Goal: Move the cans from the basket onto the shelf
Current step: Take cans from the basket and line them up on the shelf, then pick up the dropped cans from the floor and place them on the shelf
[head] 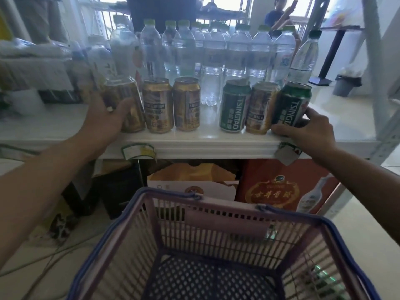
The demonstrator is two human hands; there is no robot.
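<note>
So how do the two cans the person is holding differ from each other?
The can in the left hand is gold; the one in the right hand is green with white TSINGTAO lettering. The gold can ends the row on the left, the green can on the right. The green can leans more. Both are similar-sized drink cans on the shelf edge.

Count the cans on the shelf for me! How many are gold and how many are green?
Gold cans: 4
Green cans: 2
Total: 6
</note>
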